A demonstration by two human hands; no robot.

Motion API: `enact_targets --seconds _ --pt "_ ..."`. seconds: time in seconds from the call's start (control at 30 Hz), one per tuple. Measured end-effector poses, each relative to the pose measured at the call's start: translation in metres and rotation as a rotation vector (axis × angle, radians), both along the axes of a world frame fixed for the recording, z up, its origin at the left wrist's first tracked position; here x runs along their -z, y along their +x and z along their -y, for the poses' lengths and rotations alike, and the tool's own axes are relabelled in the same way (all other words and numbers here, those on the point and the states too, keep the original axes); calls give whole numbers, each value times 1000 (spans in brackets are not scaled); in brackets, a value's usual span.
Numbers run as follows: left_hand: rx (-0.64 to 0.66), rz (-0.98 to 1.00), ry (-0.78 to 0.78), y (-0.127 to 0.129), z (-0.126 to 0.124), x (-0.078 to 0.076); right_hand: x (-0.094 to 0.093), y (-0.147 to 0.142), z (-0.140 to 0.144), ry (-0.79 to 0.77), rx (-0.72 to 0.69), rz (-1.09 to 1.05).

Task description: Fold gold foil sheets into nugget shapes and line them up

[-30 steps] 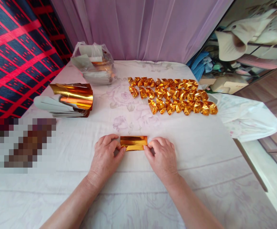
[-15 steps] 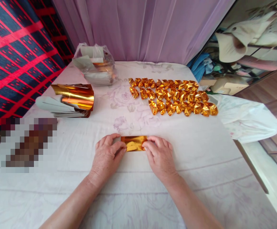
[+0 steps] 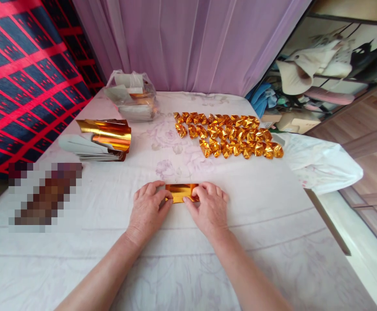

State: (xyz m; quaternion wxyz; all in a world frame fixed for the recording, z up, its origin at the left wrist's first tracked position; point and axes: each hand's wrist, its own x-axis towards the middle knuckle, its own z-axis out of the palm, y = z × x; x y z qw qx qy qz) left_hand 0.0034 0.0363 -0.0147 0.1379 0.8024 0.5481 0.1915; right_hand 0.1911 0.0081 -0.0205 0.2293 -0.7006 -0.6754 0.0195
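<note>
Nearest to the camera, two bare forearms come up from the lower edge and meet in the middle of the table, which is covered with a pale cloth (image 3: 266, 242) that has a faint flower print. The left hand (image 3: 147, 208) lies palm down on the cloth, its fingers bent and close together, and its thumb and first finger pinch the left end of a small strip of gold foil paper (image 3: 178, 192). The right hand (image 3: 208, 209) is also palm down, its fingers curled, and it presses on the right end of the same strip and covers that end. The strip lies flat on the cloth between the two hands, and only its middle part shows. To the left, near the table edge, there is a blurred area, and I cannot tell what is there. Farther away on the left lies a stack of foil sheets (image 3: 99, 140), with the top sheet curling up and showing its gold side. On the right side, at about the same distance, many folded gold pieces (image 3: 227, 134) are set in rows, touching each other. Behind the stack, a clear plastic bag (image 3: 132, 95) holds more sheets. At the far end hangs a purple curtain (image 3: 188, 43).
</note>
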Motion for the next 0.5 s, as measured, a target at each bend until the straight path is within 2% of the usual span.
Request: enact_targets --seconds 0.3,0.5 --pt "-5 -4 0 2 -2 -1 4 3 -2 -18 19 -43" --pt "-2 -10 1 2 -2 0 7 21 -5 -61 -113 -129"
